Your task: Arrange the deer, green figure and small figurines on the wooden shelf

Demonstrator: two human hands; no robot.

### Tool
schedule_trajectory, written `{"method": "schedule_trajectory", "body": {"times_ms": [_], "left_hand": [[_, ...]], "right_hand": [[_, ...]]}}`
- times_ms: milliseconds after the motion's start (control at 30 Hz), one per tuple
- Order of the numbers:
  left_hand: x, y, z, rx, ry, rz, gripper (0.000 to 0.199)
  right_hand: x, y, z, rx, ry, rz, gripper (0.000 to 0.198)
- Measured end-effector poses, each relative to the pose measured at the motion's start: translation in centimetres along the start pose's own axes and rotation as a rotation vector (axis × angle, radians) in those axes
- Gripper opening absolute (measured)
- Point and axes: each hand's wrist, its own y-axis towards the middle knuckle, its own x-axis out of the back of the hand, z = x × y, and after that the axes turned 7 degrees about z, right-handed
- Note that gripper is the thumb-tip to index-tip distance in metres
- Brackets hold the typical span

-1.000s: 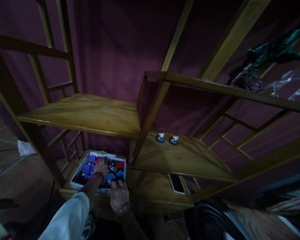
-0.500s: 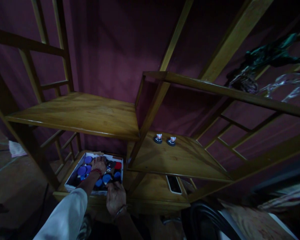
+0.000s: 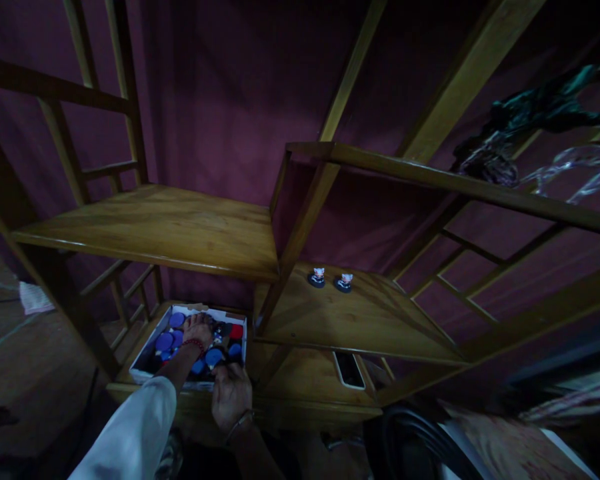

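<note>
A shallow white cardboard box [image 3: 151,351] sits on the lower left shelf, filled with small figurines on round bases. Several purple-blue discs [image 3: 164,342] and a red piece [image 3: 237,331] show among them. My left hand [image 3: 198,328], with a red bead bracelet, reaches into the middle of the box; its fingers curl down among the pieces and their tips are hidden. My right hand [image 3: 231,397] is closed over the front right rim of the box, beside a blue disc [image 3: 213,357]. Its fingertips are partly out of sight.
Two small white-and-dark figurines on round bases, one left [image 3: 318,277] and one right [image 3: 345,283], stand on the middle shelf. A phone-like white-framed object [image 3: 349,370] lies on the lower shelf. A wooden shelf board [image 3: 170,227] overhangs the box. Black curved object [image 3: 415,433] stands front right.
Almost nothing differs. My left hand shifts very slightly within the box, and my right hand stays at the front rim.
</note>
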Motion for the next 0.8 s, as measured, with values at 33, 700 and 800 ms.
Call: {"method": "schedule_trajectory", "body": {"times_ms": [33, 700, 800], "left_hand": [[-0.07, 0.05, 0.04, -0.006, -0.001, 0.000, 0.039], [0.34, -0.19, 0.01, 0.098, 0.011, -0.018, 0.039], [0.58, -0.21, 0.01, 0.107, -0.001, -0.003, 0.036]], "right_hand": [[0.02, 0.02, 0.04, -0.004, -0.005, -0.004, 0.024], [-0.20, 0.12, -0.09, 0.003, 0.035, -0.021, 0.021], [-0.41, 0.09, -0.15, 0.003, 0.016, -0.040, 0.022]]}}
